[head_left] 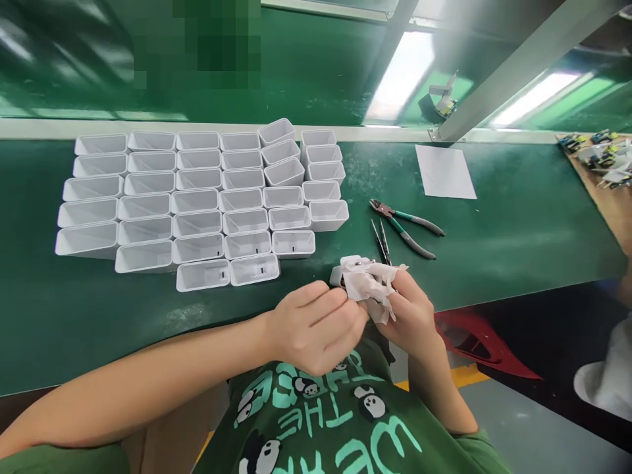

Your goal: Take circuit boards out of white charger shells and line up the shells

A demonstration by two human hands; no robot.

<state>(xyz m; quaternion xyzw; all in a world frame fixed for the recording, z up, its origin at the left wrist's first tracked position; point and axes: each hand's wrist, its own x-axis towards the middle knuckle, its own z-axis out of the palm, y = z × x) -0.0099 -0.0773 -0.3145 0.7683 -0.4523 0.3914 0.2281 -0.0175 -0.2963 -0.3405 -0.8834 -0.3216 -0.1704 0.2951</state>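
My left hand (320, 326) is closed, its fingers curled against the near side of a crumpled white wipe (365, 280). What its fingertips pinch is hidden. My right hand (412, 313) grips the wipe from the right, with loose ends sticking out between the fingers. Out of the wipe's left side pokes a small white plastic part (337, 275) with a dark opening; most of it is covered. Just beyond my right hand, a pair of tweezers (382, 242) points away from me, its near end hidden. Green-handled cutting pliers (399, 220) lie open behind the tweezers.
Rows of open-topped white plastic cases (197, 224) stand packed together on the green tabletop (518, 243) at left. A white paper sheet (446, 172) lies at the back right. Small assemblies sit on a brown board (600, 197) at far right. A metal post (518, 66) rises behind.
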